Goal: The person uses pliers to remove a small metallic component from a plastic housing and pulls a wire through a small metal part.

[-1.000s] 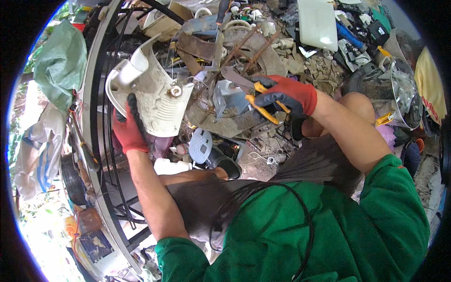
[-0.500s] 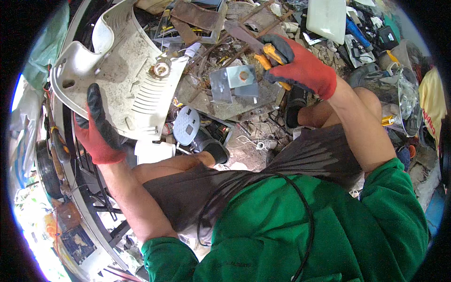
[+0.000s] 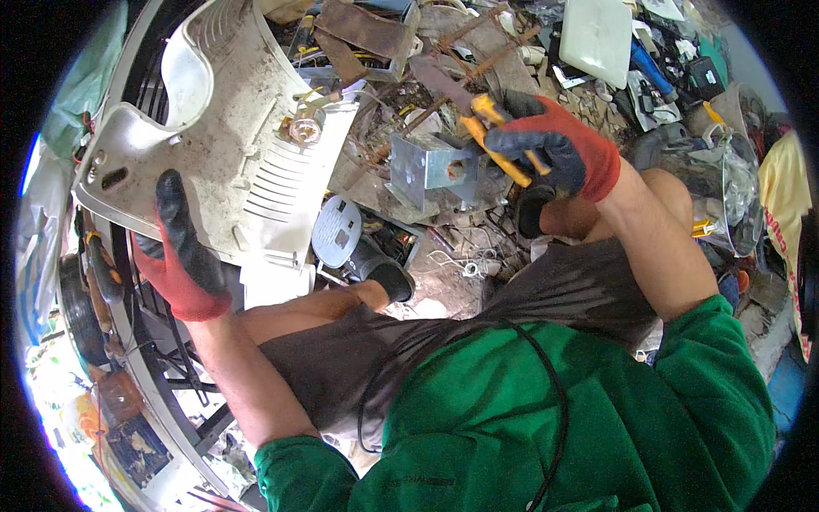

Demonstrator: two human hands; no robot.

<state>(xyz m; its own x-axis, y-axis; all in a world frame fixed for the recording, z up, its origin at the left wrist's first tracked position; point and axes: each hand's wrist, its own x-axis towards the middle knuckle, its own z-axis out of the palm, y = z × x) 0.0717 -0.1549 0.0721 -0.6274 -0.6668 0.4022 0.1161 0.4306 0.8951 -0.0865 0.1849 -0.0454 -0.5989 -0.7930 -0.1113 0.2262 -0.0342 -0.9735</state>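
A large dirty white plastic cover point(image 3: 213, 183) with a row of slots tilts on the left. My left hand point(image 3: 183, 260), in a red and black glove, grips its near edge, thumb on top and fingers hidden beneath. A round metal fitting point(image 3: 304, 130) sits at the cover's right side by the slots. My right hand point(image 3: 563, 149), gloved alike, is closed around a shears-like tool point(image 3: 493, 141) with yellow-orange handles and a rusty brown blade pointing up and left. Below the tool stands a bent sheet-metal bracket point(image 3: 426, 171) on a worn board; the hand is close above it.
A tray point(image 3: 401, 64) of hand tools lies at the far side, with rusty metal strips over it. A pale plastic panel point(image 3: 595, 43) and a clear bucket point(image 3: 735, 192) are on the right. Near my left foot is a grey oval plate point(image 3: 337, 230). Scrap covers the floor.
The cover has shifted slightly left, with its fitting a little lower to the right. My right hand and the tool have moved slightly down and turned. The bracket now shows more upright.
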